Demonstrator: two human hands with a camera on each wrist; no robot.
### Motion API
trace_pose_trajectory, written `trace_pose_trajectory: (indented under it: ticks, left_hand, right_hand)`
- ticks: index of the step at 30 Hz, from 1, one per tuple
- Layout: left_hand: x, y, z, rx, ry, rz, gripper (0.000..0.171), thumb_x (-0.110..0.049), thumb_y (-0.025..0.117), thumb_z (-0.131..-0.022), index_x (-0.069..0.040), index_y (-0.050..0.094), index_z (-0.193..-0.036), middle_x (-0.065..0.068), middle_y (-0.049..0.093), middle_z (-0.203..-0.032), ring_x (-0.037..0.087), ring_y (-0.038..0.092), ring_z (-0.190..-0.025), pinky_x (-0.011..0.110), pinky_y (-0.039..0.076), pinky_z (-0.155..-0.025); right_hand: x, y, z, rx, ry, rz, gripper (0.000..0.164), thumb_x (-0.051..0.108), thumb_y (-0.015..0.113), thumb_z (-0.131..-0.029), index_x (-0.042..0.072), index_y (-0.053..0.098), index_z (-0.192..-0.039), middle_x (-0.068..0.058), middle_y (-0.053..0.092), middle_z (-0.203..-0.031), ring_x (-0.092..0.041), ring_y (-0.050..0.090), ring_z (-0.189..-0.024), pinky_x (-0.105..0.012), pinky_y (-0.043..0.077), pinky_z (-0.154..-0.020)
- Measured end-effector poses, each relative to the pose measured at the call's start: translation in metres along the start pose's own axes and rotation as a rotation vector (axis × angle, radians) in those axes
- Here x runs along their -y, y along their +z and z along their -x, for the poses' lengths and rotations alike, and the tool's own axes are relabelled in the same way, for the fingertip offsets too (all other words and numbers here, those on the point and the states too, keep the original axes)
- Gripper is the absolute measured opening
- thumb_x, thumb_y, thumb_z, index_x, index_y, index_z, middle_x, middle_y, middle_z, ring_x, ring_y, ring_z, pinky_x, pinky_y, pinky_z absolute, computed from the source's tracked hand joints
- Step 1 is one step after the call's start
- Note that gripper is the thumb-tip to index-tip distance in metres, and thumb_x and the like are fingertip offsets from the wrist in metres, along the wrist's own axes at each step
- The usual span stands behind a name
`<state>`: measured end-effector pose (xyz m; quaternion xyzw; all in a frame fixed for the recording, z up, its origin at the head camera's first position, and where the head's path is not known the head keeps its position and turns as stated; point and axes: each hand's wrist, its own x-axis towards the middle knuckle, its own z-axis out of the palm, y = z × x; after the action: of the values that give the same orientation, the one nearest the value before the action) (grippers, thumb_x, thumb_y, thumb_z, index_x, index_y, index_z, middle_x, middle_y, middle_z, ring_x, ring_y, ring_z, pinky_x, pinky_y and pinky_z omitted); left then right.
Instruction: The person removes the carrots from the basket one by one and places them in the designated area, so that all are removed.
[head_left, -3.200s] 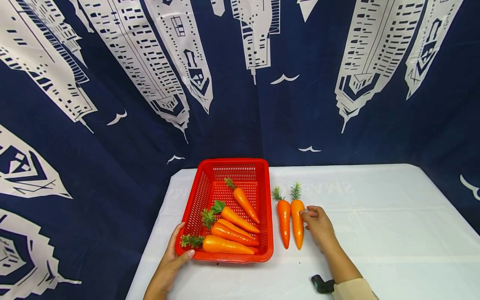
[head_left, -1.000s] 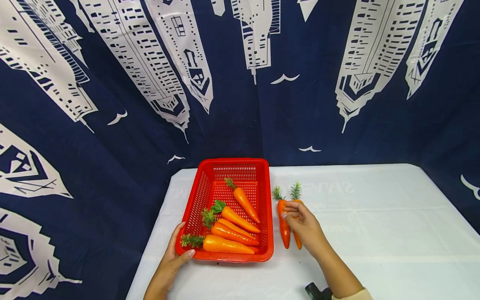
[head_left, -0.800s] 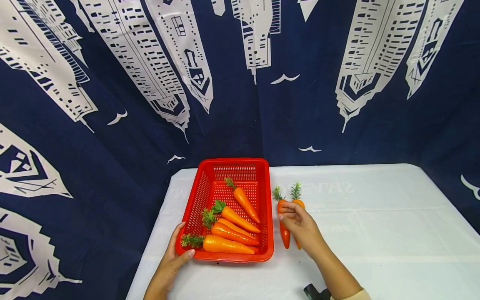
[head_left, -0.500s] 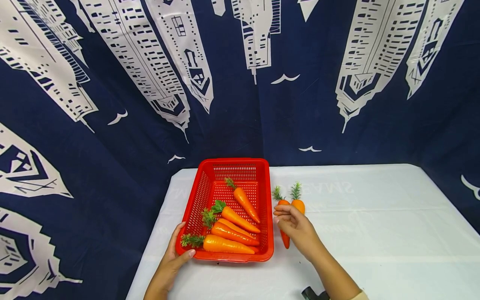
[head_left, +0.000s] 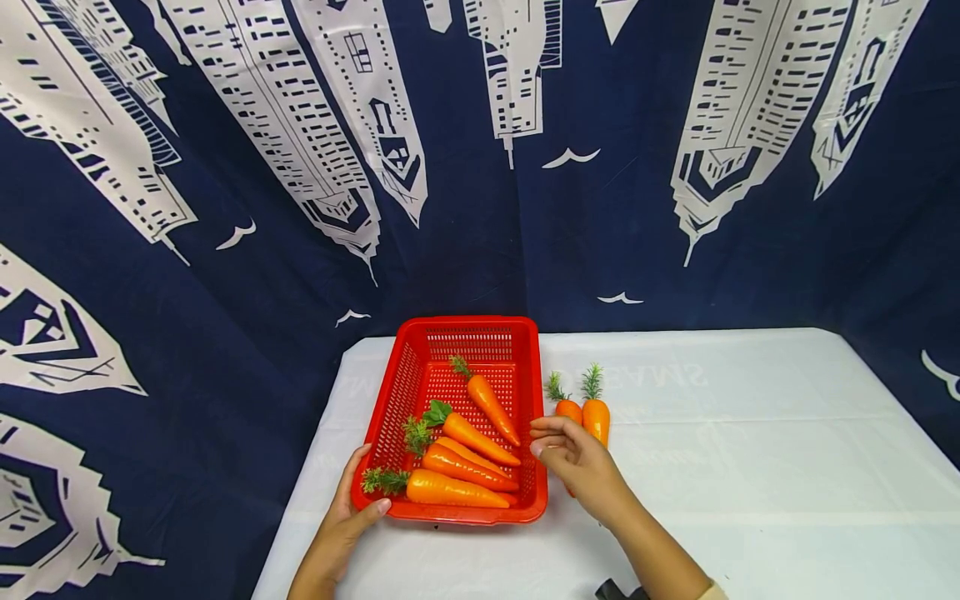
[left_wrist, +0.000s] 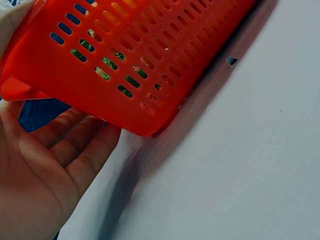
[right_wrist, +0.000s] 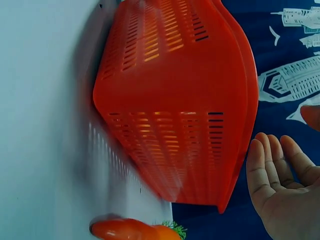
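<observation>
A red perforated plastic basket (head_left: 468,322) holds several orange carrots with green tops, among them one lying apart towards the back (head_left: 491,408). My left hand (head_left: 341,529) grips its near left corner, thumb over the rim; the left wrist view shows the fingers (left_wrist: 90,157) reaching beneath the rim. My right hand (head_left: 581,471), holding nothing, is at the basket's right rim, fingers loosely bent. In the right wrist view its fingertips lie close beside the rim. Two more carrots, a redder one (head_left: 567,409) and a lighter one (head_left: 596,417), lie side by side on the table, partly hidden by this hand.
A white cloth covers the table (head_left: 750,467), stretching off to the right. Behind it hangs a dark blue curtain (head_left: 480,258) printed with white buildings and birds. A black device (head_left: 615,590) shows at my right wrist.
My right hand has moved left, from beside the lighter carrot, across both table carrots, to the basket's right rim. The left hand, basket and carrots stay in place.
</observation>
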<state>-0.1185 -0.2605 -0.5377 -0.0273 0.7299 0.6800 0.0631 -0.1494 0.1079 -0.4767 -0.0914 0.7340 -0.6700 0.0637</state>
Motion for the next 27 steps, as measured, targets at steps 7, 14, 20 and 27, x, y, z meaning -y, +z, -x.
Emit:
trace_pose_trajectory:
  ticks: [7, 14, 20, 27]
  left_hand:
    - [-0.002, 0.001, 0.002, 0.000, 0.011, -0.004, 0.086, -0.011, 0.068, -0.092, -0.034, 0.021, -0.159, 0.002, 0.011, -0.167, 0.005, 0.030, -0.137, 0.014, 0.037, -0.101]
    - [-0.004, 0.001, 0.004, 0.005, 0.021, -0.004, 0.085, -0.011, 0.068, -0.093, -0.033, 0.020, -0.159, 0.003, 0.012, -0.166, 0.003, 0.032, -0.137, 0.014, 0.037, -0.100]
    - [-0.004, 0.001, 0.004, 0.006, 0.018, -0.007, 0.085, -0.010, 0.068, -0.093, -0.034, 0.020, -0.159, 0.002, 0.011, -0.167, 0.009, 0.028, -0.139, 0.014, 0.037, -0.100]
    - [-0.002, 0.000, 0.003, 0.005, 0.012, -0.005, 0.086, -0.011, 0.068, -0.093, -0.034, 0.020, -0.160, 0.003, 0.011, -0.166, 0.005, 0.032, -0.137, 0.015, 0.038, -0.100]
  right_hand:
    - [0.002, 0.006, 0.001, 0.035, -0.032, -0.015, 0.037, 0.022, 0.067, -0.098, 0.009, 0.059, -0.131, -0.015, 0.064, -0.125, -0.022, 0.064, -0.113, -0.020, 0.054, -0.092]
    - [0.005, 0.013, 0.002, 0.072, -0.041, -0.006, 0.036, 0.023, 0.069, -0.097, 0.011, 0.060, -0.129, -0.010, 0.065, -0.125, -0.021, 0.064, -0.113, -0.019, 0.053, -0.093]
    - [0.006, 0.019, 0.001, 0.101, -0.086, 0.065, 0.036, 0.025, 0.069, -0.097, 0.012, 0.060, -0.129, -0.011, 0.066, -0.125, -0.031, 0.064, -0.118, -0.019, 0.052, -0.097]
    - [0.011, 0.024, -0.001, 0.130, -0.054, 0.132, 0.039, 0.029, 0.072, -0.095, 0.015, 0.060, -0.129, -0.007, 0.063, -0.130, -0.033, 0.063, -0.121, -0.023, 0.053, -0.098]
